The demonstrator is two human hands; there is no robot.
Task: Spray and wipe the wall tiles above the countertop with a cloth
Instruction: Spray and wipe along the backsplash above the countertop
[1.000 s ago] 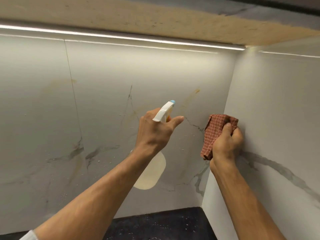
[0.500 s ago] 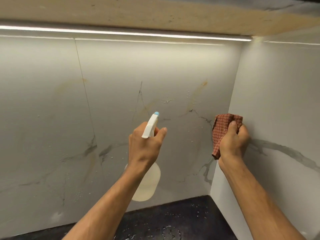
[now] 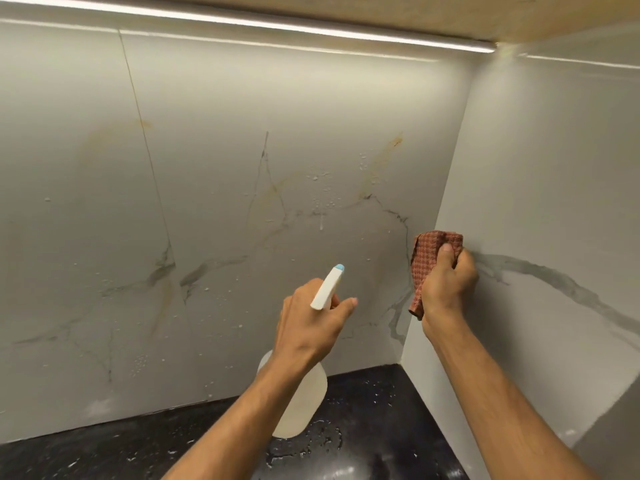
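While the left hand (image 3: 311,327) grips the spray bottle (image 3: 304,403) aimed at the wall tiles (image 3: 242,168) and the right hand (image 3: 446,285) clutches the cloth (image 3: 429,247) beside the corner (image 3: 450,168), droplets (image 3: 318,178) could run onto the bench (image 3: 104,452); the bunched cloth might only smear them.

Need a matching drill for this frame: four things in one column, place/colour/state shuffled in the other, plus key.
Column 1
1. spray bottle
2. cloth
3. countertop
4. light strip

Column 2
A. black, speckled with droplets, at the bottom
B. reddish, bunched in the right hand
C. glowing along the top
D. gripped by the left hand, blue-tipped nozzle up

Pairs: 1-D, 2-B, 3-A, 4-C
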